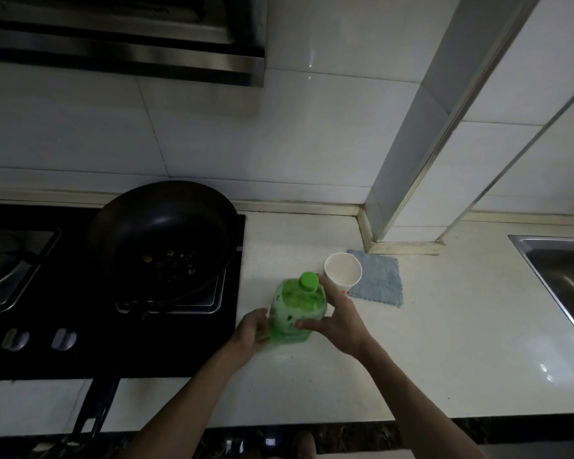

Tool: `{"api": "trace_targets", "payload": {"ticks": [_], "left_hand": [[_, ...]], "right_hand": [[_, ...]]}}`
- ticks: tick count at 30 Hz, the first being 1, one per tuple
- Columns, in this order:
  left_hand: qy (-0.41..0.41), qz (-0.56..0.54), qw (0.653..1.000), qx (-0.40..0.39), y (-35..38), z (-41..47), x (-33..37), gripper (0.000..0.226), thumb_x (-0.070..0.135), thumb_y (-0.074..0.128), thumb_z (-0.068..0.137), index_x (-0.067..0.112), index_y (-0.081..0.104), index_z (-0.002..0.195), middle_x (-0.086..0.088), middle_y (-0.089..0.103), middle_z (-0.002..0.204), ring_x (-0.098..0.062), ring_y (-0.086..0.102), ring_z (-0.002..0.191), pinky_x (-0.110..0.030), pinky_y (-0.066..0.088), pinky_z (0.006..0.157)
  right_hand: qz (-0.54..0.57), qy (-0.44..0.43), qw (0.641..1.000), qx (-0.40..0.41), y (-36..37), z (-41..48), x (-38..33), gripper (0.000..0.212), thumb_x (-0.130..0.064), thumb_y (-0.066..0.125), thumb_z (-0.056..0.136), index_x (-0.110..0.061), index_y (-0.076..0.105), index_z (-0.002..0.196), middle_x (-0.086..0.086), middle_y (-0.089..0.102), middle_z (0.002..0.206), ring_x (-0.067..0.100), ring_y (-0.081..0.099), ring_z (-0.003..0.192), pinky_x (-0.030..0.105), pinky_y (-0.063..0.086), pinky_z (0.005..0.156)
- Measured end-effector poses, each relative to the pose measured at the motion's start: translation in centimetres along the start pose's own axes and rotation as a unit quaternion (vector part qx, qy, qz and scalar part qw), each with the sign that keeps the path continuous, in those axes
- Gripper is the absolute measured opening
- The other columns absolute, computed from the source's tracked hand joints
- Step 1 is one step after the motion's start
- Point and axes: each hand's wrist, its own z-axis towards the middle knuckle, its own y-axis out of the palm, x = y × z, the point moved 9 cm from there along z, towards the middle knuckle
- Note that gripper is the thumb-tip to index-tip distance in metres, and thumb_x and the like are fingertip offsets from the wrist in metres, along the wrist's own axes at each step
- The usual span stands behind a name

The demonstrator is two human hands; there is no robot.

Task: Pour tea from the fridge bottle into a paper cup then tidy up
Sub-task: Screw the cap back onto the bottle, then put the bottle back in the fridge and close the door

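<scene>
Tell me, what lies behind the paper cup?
A blue-grey cloth lies flat behind the paper cup. The cup covers its left edge, so whether they touch is hidden.

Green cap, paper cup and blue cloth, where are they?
green cap (309,281), head view, on its flat top.
paper cup (342,271), head view, on its inner wall.
blue cloth (381,281), head view, on its bare middle, right of the cup.
</scene>
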Motion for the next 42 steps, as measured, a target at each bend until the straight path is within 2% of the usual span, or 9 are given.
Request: {"api": "trace_targets", "payload": {"ticks": [2,6,11,14,21,24,34,39,42], "left_hand": [[-0.029,-0.089,0.996,-0.003,0.1,-0.7,0.6,0.024,0.018,0.039,0.09,0.005,0.056,0.078,-0.014,0.06,0.07,-0.023,0.057,0.06,-0.025,0.047,0.055],[-0.021,-0.192,0.979,-0.059,1.4,-2.0,3.6,0.05,0.034,0.039,0.095,-0.008,0.06,0.111,-0.027,0.066,0.104,-0.036,0.061,0.098,-0.042,0.047,0.089],[0.004,-0.27,0.956,-0.113,2.2,-3.9,7.7,0.059,0.038,0.039,0.095,-0.011,0.053,0.124,-0.03,0.063,0.117,-0.039,0.058,0.112,-0.049,0.046,0.097],[0.016,-0.296,0.948,-0.118,2.5,-4.8,9.7,0.063,0.039,0.043,0.093,-0.011,0.047,0.131,-0.031,0.054,0.132,-0.04,0.053,0.123,-0.052,0.041,0.105],[0.072,-0.337,0.928,-0.14,3.5,-8.9,14.3,0.063,0.036,0.045,0.091,-0.01,0.045,0.134,-0.031,0.053,0.134,-0.041,0.052,0.125,-0.056,0.04,0.103],[0.099,-0.345,0.922,-0.143,3.4,-10.5,15.8,0.066,0.038,0.044,0.091,-0.01,0.043,0.137,-0.03,0.052,0.136,-0.041,0.049,0.128,-0.054,0.036,0.109],[0.197,-0.362,0.909,-0.065,-1.2,-17.6,18.0,0.071,0.042,0.04,0.093,-0.016,0.044,0.132,-0.035,0.052,0.132,-0.042,0.049,0.128,-0.052,0.038,0.106],[0.236,-0.379,0.895,0.015,-6.8,-23.2,16.1,0.072,0.043,0.04,0.091,-0.014,0.043,0.134,-0.033,0.051,0.134,-0.041,0.049,0.128,-0.05,0.041,0.105],[0.255,-0.377,0.888,0.061,-10.7,-27.1,14.0,0.071,0.043,0.038,0.092,-0.015,0.044,0.132,-0.032,0.058,0.122,-0.042,0.057,0.114,-0.051,0.045,0.097]], "right_hand": [[0.019,-0.012,1.0,0.001,-0.6,0.5,-1.7,0.081,-0.015,0.089,0.065,-0.038,0.045,0.13,-0.011,0.061,0.122,0.001,0.058,0.113,0.018,0.053,0.086],[0.037,-0.042,0.998,-0.002,-1.9,1.8,-6.1,0.082,-0.02,0.088,0.067,-0.022,0.046,0.137,-0.007,0.064,0.121,0.008,0.06,0.114,0.035,0.056,0.092],[0.038,-0.075,0.996,0.003,-3.9,3.4,-11.0,0.084,-0.022,0.088,0.069,-0.018,0.045,0.14,-0.004,0.065,0.124,0.013,0.061,0.117,0.044,0.053,0.097],[0.052,-0.084,0.995,0.015,-5.2,3.8,-13.1,0.083,-0.02,0.087,0.069,-0.02,0.044,0.14,-0.005,0.068,0.119,0.013,0.065,0.11,0.044,0.055,0.094],[0.081,-0.135,0.988,-0.005,-6.6,4.8,-18.5,0.078,-0.019,0.084,0.071,-0.021,0.045,0.139,-0.002,0.067,0.118,0.016,0.066,0.106,0.039,0.057,0.089],[0.097,-0.156,0.983,-0.018,-6.8,5.2,-20.5,0.077,-0.014,0.083,0.073,-0.021,0.044,0.138,-0.002,0.068,0.116,0.012,0.066,0.105,0.029,0.057,0.083],[0.144,-0.231,0.956,-0.108,-4.1,4.7,-28.0,0.073,-0.007,0.085,0.071,-0.02,0.049,0.134,0.0,0.066,0.119,0.004,0.064,0.106,0.018,0.053,0.081],[0.167,-0.265,0.934,-0.169,1.1,2.7,-32.1,0.074,-0.023,0.088,0.063,-0.036,0.053,0.126,-0.012,0.069,0.113,0.001,0.064,0.105,0.025,0.056,0.085],[0.174,-0.276,0.917,-0.228,5.6,0.8,-34.7,0.073,-0.023,0.088,0.061,-0.042,0.054,0.122,-0.014,0.07,0.11,0.001,0.065,0.105,0.025,0.056,0.083]]}}
